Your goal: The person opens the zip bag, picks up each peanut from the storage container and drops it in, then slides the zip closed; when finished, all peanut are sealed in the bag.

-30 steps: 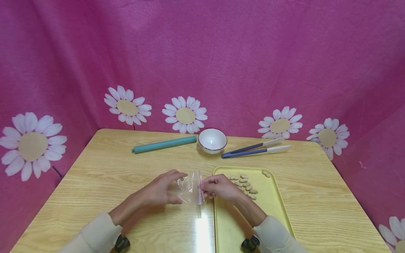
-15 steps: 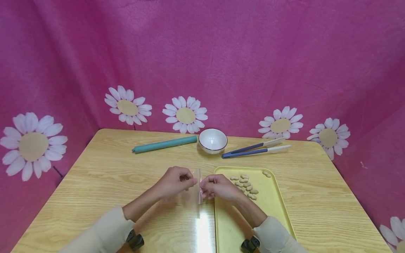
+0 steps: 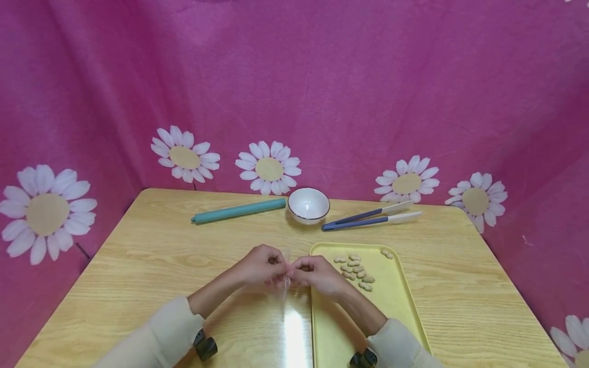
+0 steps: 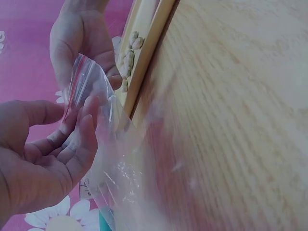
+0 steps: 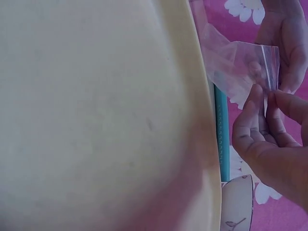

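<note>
A clear zip-lock bag point(image 4: 120, 178) with a red line along its zip edge hangs between the two hands, above the table. My left hand point(image 3: 261, 267) pinches the zip edge between thumb and fingers, as the left wrist view shows. Close against it, my right hand point(image 3: 318, 274) pinches the same edge in the right wrist view, where the bag point(image 5: 236, 60) trails off to the left. No contents show in the bag. Just right of the hands, several peanuts point(image 3: 357, 268) lie on a yellow tray point(image 3: 391, 312), partly beneath the right forearm.
At the back of the wooden table point(image 3: 152, 245) lies a teal stick-shaped thing point(image 3: 239, 210) with a narrow tip. Beside it stands a white bowl point(image 3: 309, 205) with a dark rim. Blue and white tongs point(image 3: 368, 217) lie right of the bowl, behind the tray.
The left hand has moved from the bag's far side rightward to its zip edge, meeting the right hand, and its spread fingers now pinch. The right hand has stayed nearly in place.
</note>
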Available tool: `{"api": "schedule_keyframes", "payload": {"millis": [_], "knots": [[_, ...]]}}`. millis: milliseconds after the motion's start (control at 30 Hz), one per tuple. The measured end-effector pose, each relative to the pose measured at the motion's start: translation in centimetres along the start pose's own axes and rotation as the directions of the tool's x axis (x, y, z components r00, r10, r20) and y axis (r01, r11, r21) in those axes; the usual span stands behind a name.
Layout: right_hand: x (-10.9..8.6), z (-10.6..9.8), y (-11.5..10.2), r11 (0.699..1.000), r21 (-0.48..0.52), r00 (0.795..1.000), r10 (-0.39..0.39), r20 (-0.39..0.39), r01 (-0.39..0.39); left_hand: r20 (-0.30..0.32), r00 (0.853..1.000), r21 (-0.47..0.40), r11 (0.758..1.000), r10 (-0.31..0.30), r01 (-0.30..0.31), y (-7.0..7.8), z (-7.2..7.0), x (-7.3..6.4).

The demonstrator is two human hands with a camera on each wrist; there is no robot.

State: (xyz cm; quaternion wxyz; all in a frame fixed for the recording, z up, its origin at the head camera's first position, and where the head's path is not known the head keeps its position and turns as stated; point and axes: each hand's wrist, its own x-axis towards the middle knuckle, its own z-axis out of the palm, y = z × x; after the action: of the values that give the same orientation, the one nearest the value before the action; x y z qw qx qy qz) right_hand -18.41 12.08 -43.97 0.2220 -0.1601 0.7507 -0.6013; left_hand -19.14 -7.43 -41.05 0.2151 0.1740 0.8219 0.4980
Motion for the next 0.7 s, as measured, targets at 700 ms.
{"api": "schedule_keyframes", "payload": {"millis": [700], "knots": [[-0.1, 0.8, 0.0, 0.996, 0.075, 0.985, -0.031, -0.168, 0.045, -0.201, 0.977, -0.021, 0.996, 0.076, -0.082, -0.4, 1.2, -0.2]]}}
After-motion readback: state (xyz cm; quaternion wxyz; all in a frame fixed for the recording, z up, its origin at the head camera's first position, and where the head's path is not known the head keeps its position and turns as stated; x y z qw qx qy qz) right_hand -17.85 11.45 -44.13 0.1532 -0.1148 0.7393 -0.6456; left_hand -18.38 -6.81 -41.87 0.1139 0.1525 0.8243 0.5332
